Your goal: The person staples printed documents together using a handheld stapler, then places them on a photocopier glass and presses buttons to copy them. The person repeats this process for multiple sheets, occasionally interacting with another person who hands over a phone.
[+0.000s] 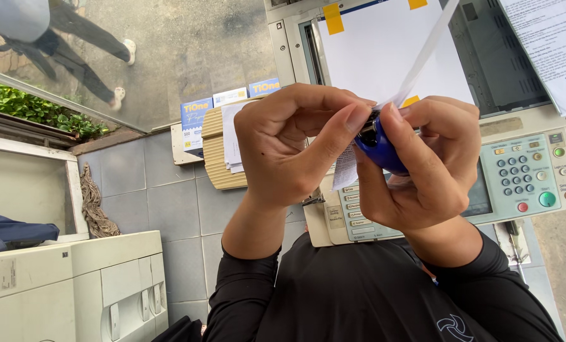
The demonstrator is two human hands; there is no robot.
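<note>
both hands are raised close together in front of the chest, closed on a small rounded blue plastic stapler-like tool [379, 151]. the right hand [422, 168] cups it from below so it sits steady, thumb on top; the left hand [283, 145] pinches at its dark metal mouth with thumb and forefinger, where a thin white paper strip [422, 57] feeds in, so the paper stays lined up. a small white slip [345, 168] hangs beneath. behind stands a grey office copier [523, 171] with a keypad panel and a white sheet with yellow tabs [378, 44] on its glass. reams of paper in blue wrappers [197, 117] rest on the tiled floor.
</note>
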